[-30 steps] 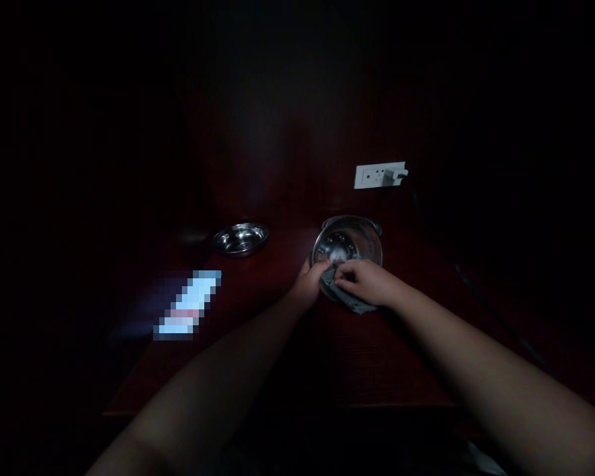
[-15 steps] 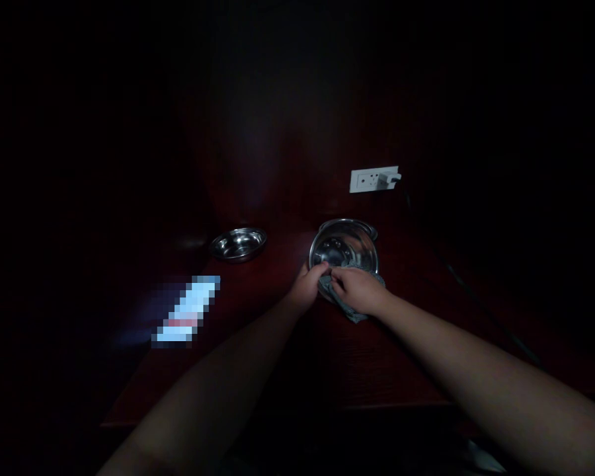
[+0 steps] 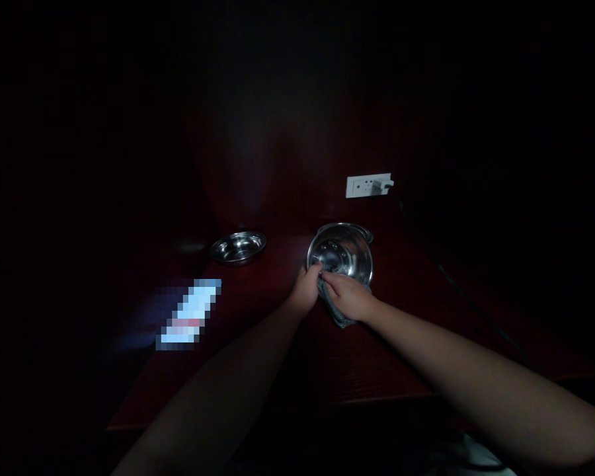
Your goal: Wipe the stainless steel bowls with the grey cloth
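Note:
A shiny steel bowl (image 3: 344, 251) stands tilted toward me on the dark red table (image 3: 377, 357). My left hand (image 3: 305, 291) is closed on the bowl's near rim, thumb over the edge. My right hand (image 3: 347, 295) is closed on a grey cloth (image 3: 338, 312) pressed against the bowl's near side; the cloth hangs below the hand. The room is very dark, and both forearms reach in from below.
A second, shallower steel dish (image 3: 238, 246) sits to the left of the bowl. A lit, blurred rectangle (image 3: 191, 314) lies at the table's left. A white wall socket (image 3: 369, 186) with a plug and a dark cable is behind the bowl. The table's front edge runs near my forearms.
My right hand with the cloth has slid left along the bowl's near rim, closer to my left hand. The view has shifted slightly down and left.

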`<act>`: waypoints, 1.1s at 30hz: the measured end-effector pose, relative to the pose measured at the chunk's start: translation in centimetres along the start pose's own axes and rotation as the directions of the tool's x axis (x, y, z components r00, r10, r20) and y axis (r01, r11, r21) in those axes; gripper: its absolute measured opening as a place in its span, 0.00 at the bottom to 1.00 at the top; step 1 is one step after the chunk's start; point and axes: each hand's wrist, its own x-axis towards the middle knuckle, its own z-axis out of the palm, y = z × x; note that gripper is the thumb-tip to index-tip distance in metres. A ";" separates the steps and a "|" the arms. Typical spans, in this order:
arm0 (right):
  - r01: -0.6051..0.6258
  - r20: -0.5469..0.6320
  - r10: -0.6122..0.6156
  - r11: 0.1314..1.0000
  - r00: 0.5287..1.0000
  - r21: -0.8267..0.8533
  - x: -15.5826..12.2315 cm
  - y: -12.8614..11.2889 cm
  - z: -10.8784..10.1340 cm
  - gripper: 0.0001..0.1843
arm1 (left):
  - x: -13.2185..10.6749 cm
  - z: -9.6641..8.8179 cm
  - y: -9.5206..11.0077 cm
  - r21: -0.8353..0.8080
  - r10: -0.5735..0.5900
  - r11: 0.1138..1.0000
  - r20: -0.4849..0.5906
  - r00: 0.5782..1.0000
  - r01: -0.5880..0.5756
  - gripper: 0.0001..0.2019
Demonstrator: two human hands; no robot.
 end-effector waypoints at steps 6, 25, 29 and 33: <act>0.003 0.082 -0.002 1.000 0.997 -0.011 0.2 0.8 -0.7 0.14 | -0.1 0.0 0.0 -0.009 -0.065 0.998 0.034 0.997 0.065 0.11; -0.082 -0.100 0.073 0.992 0.992 -0.096 0.5 3.7 -2.5 0.18 | -0.5 0.2 0.8 0.033 -0.195 0.980 0.002 0.981 0.195 0.22; -0.089 -0.096 0.082 0.994 0.992 -0.067 0.5 3.7 -2.2 0.22 | -0.6 0.2 0.9 0.028 -0.195 0.980 0.003 0.981 0.195 0.22; -0.105 -0.108 0.099 0.993 0.989 -0.050 0.3 3.6 -1.7 0.28 | -0.7 0.2 1.3 0.064 -0.170 0.984 0.020 0.985 0.168 0.23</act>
